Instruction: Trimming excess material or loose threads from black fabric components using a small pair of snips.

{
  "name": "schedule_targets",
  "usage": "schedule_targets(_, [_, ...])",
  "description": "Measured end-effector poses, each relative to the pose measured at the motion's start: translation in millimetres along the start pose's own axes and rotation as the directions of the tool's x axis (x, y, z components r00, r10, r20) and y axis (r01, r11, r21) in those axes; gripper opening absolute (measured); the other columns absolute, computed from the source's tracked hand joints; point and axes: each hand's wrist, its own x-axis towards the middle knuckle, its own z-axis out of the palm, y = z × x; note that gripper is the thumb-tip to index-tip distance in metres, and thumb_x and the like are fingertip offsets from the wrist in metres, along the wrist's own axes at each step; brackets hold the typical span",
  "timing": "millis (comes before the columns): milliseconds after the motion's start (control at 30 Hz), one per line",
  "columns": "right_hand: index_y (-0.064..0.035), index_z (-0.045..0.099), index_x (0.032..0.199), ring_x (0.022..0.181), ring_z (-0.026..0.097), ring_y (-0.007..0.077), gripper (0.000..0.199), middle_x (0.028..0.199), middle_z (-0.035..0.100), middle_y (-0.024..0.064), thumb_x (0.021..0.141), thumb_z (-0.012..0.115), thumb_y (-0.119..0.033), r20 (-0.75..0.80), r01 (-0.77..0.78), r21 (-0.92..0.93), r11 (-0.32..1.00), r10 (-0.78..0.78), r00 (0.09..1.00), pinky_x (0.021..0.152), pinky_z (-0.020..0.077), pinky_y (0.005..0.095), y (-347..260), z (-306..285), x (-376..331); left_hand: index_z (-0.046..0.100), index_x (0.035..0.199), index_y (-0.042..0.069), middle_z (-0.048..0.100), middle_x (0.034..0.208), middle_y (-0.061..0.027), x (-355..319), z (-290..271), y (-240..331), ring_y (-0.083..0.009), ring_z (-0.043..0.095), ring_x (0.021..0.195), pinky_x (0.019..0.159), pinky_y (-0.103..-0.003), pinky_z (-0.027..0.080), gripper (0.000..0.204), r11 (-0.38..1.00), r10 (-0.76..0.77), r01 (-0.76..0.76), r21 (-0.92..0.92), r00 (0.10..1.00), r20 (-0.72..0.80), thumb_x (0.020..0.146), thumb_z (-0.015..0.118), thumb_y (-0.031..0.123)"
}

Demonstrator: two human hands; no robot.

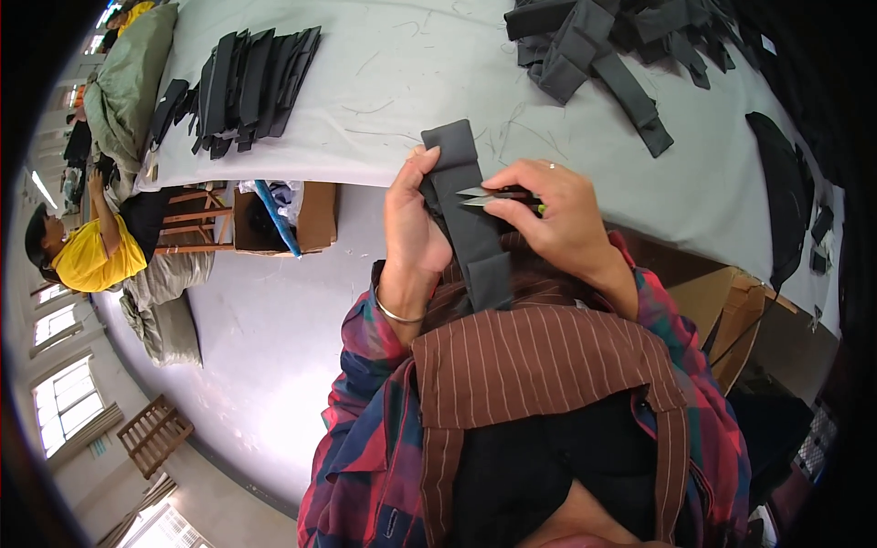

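A dark grey fabric strip with crosswise seams hangs over the table's front edge, close to my body. My left hand is closed on its left side near the top, the thumb pressed on the cloth. In my right hand is a small pair of thread snips, gripped between thumb and fingers. Their pointed blades lie slightly apart over the middle of the strip, aimed left. Part of the snips is hidden by my fingers.
On the pale-covered table lie a row of dark strips at left and a loose heap at right. Loose threads are scattered between. A cardboard box stands below left, another box below right. A person in yellow works at far left.
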Motion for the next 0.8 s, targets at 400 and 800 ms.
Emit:
schedule_targets(400, [-0.0127, 0.064, 0.082, 0.063, 0.055, 0.02, 0.016, 0.072, 0.063, -0.0009, 0.073, 0.073, -0.022, 0.061, 0.193, -0.14, 0.971, -0.186, 0.981, 0.06, 0.038, 0.0321, -4, 8, 5, 0.044, 0.081, 0.011, 0.058, 0.084, -0.0045, -5, 19, -1, -0.0164, 0.06, 0.076, 0.069, -0.031, 0.051, 0.012, 0.999, 0.018, -0.016, 0.036, 0.998, -0.056, 0.09, 0.052, 0.009])
schedule_targets(800, [-0.0127, 0.065, 0.079, 0.057, 0.05, 0.0189, 0.016, 0.069, 0.062, -0.0008, 0.07, 0.076, -0.02, 0.089, 0.19, -0.04, 0.981, -0.186, 0.979, 0.058, 0.0346, 0.0303, 6, -2, 9, 0.051, 0.083, 0.009, 0.062, 0.083, -0.0059, -8, 14, 2, -0.0144, 0.062, 0.072, 0.066, -0.029, 0.054, 0.011, 0.989, 0.018, -0.01, 0.145, 0.998, -0.056, 0.087, 0.062, 0.01])
